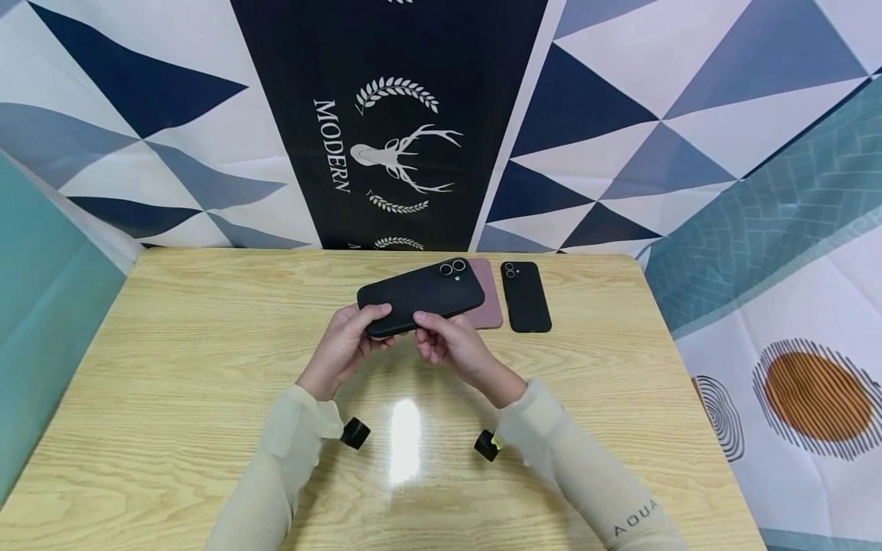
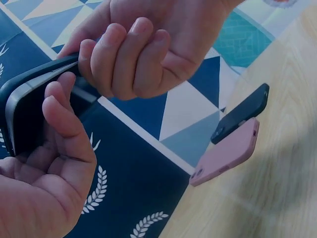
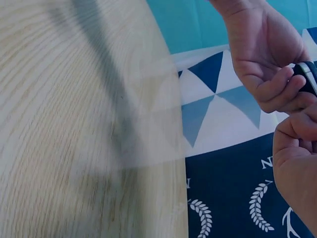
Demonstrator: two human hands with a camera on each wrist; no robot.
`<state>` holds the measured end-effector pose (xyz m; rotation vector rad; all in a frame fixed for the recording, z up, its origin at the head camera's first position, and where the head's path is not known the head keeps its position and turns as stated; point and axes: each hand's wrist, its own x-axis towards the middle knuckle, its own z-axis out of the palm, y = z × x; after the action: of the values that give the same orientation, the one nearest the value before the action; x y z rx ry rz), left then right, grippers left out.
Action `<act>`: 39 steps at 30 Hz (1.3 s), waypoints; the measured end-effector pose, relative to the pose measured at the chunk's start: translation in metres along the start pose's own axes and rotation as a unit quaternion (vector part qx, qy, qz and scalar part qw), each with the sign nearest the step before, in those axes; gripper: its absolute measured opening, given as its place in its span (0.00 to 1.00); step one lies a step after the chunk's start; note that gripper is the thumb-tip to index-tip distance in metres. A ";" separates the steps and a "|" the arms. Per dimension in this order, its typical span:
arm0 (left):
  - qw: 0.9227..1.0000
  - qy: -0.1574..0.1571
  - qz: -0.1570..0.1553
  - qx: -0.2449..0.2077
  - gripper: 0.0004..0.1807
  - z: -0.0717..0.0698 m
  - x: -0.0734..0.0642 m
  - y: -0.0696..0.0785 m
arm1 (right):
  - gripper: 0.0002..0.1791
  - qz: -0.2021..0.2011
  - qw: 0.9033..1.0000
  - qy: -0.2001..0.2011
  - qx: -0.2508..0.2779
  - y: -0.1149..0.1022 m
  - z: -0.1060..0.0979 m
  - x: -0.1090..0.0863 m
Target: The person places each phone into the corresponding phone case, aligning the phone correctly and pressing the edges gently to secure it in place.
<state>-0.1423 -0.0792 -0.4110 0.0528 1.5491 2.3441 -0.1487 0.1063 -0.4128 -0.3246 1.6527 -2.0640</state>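
Note:
Both hands hold a black phone case (image 1: pixel 413 297), its back with the camera openings turned up, tilted above the table. My left hand (image 1: pixel 347 337) grips its left end, thumb on the back and fingers underneath. The right hand (image 1: pixel 455 344) pinches the near long edge, thumb on top and the other fingers curled below. In the left wrist view, a silvery phone edge (image 2: pixel 37 82) shows inside the case's dark rim, close to the fingers of both hands. Only a small end of the cased phone (image 3: pixel 309 77) appears in the right wrist view.
A pink phone or case (image 1: pixel 491 298) lies on the wooden table (image 1: pixel 207 383) behind the held case, partly covered by it in the head view. Right of it lies a smaller black phone or case (image 1: pixel 527 298). A patterned cloth backdrop (image 1: pixel 592 138) stands along the table's far edge.

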 end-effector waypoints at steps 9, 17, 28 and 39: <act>0.999 0.010 -0.006 0.042 0.16 0.002 0.002 0.002 | 0.21 -0.010 0.999 0.014 0.046 0.004 0.000 -0.002; 0.999 0.016 0.009 0.051 0.18 0.001 0.002 -0.003 | 0.21 -0.007 0.999 -0.024 0.032 0.008 0.008 -0.001; 0.999 0.030 -0.013 0.043 0.18 0.002 0.003 -0.002 | 0.22 -0.023 0.999 -0.020 0.042 0.009 0.010 0.001; 0.998 -0.003 -0.011 0.055 0.15 -0.004 0.000 0.002 | 0.22 -0.013 0.995 -0.067 0.077 0.009 -0.001 -0.002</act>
<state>-0.1442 -0.0838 -0.4109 0.0696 1.6664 2.2379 -0.1457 0.1066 -0.4219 -0.4246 1.4098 -2.1238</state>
